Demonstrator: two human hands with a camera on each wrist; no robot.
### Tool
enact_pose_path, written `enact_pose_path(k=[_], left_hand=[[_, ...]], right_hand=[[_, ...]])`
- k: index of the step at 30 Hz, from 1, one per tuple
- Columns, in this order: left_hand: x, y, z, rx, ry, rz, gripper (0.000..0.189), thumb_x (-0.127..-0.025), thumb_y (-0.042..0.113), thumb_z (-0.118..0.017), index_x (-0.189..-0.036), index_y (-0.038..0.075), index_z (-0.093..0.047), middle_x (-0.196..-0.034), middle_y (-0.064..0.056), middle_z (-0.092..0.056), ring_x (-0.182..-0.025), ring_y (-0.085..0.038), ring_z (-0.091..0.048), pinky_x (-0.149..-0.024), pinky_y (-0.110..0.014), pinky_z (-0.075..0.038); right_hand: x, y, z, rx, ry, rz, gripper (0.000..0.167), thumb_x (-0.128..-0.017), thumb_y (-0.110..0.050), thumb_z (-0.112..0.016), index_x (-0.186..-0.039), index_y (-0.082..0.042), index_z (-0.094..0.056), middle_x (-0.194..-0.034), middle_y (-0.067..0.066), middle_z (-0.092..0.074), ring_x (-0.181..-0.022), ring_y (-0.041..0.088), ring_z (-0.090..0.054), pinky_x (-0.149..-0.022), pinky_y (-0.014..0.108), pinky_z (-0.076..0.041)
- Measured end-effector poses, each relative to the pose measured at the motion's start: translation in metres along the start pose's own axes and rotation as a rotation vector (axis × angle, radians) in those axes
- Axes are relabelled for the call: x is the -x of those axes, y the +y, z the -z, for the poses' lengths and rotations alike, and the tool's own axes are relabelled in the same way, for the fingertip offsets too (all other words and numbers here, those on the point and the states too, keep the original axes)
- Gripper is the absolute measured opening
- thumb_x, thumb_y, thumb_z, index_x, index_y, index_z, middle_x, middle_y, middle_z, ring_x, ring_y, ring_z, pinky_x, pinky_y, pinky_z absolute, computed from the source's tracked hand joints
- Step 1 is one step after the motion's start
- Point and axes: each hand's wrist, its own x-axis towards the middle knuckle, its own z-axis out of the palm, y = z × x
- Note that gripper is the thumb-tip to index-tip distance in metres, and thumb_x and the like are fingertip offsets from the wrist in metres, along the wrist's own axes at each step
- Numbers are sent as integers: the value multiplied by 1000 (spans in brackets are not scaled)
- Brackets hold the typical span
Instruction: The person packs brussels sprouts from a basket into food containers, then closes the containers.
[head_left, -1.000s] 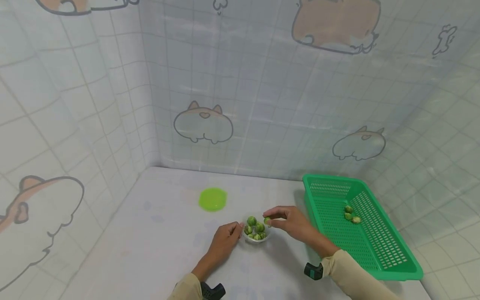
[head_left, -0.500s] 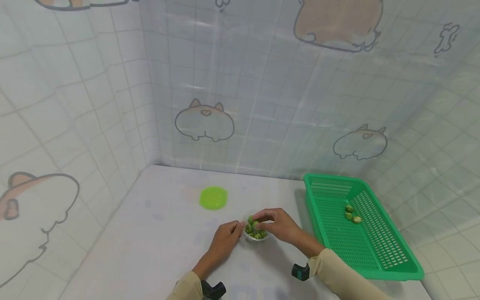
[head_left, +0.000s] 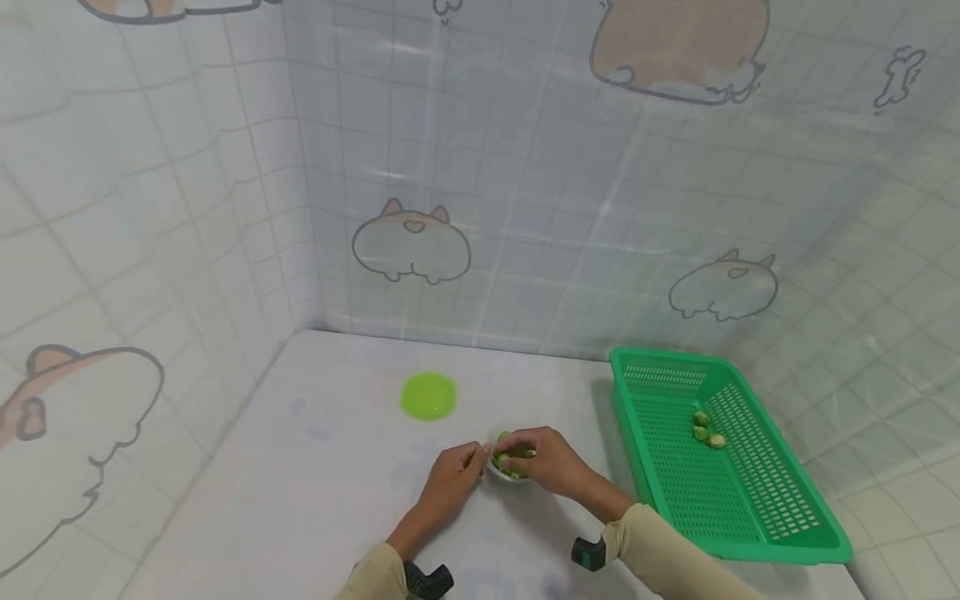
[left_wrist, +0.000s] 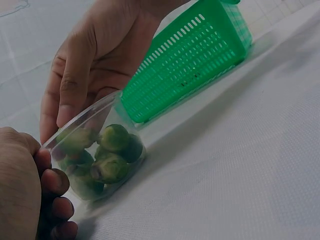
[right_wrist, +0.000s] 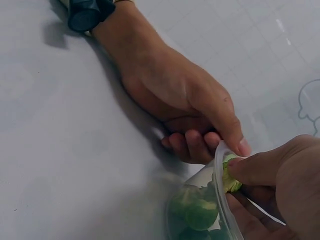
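A small clear plastic tub [head_left: 497,475] with several Brussels sprouts [left_wrist: 111,167] in it stands on the white tabletop. My left hand [head_left: 448,482] pinches the tub's rim at its left side, the thumb on top in the right wrist view. Over the tub's mouth, my right hand [head_left: 553,462] reaches in from the right. Between its thumb and fingers it holds a Brussels sprout [right_wrist: 230,179], just inside the rim. In the head view the right hand covers much of the tub's contents.
To the right stands a green perforated plastic basket [head_left: 636,433] with a few loose Brussels sprouts [head_left: 701,432] inside. A flat light-green disc [head_left: 428,396], perhaps a lid, lies behind the tub. Printed white sheets hang at the back and both sides.
My right hand has moved left from the tub's right side to over and into its mouth, carrying a sprout. My left hand keeps its place at the rim.
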Motion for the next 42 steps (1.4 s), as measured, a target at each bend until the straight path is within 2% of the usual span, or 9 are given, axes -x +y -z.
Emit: enact_pose_path(k=[10, 19, 28, 37, 42], left_hand=[[0, 1, 0, -1, 0, 7, 44, -105, 49, -48, -75, 18, -60, -60, 8, -46, -57, -7, -41, -54, -25, -35], [1, 0, 0, 1, 2, 5, 47, -104, 52, -48, -74, 18, -59, -61, 7, -46, -58, -7, -43, -55, -25, -36], [1, 1, -1, 7, -4, 20, 47, -104, 51, -48, -75, 16, -61, -60, 8, -46, -57, -7, -42, -55, -24, -36], [0, 1, 0, -6, -2, 20, 45, -104, 50, -49, -74, 19, -60, -61, 8, -47, -58, -7, -42, -54, -24, -36], [0, 3, 2, -13, -9, 19, 47, -105, 51, -47, -75, 17, -60, -61, 7, -47, -57, -8, -42, -54, -24, -36]], right_hand=[[-3, 0, -5, 52, 1, 14, 19, -91, -14, -76, -109, -16, -77, -107, -4, -73, -97, 14, -67, -81, 29, -53], [-3, 1, -7, 28, -7, 4, 20, -90, -11, -77, -109, -16, -76, -107, -3, -74, -99, 17, -69, -81, 26, -54], [-2, 2, -6, 35, -1, -11, 20, -91, -14, -76, -110, -17, -76, -106, -5, -74, -96, 9, -67, -83, 28, -53], [1, -1, -2, 20, 16, 3, 19, -91, -16, -76, -109, -13, -76, -105, -1, -74, -97, 13, -67, -84, 34, -54], [2, -1, 1, 18, 36, 7, 18, -91, -15, -76, -109, -10, -76, -106, 1, -74, -99, 16, -68, -85, 34, -55]])
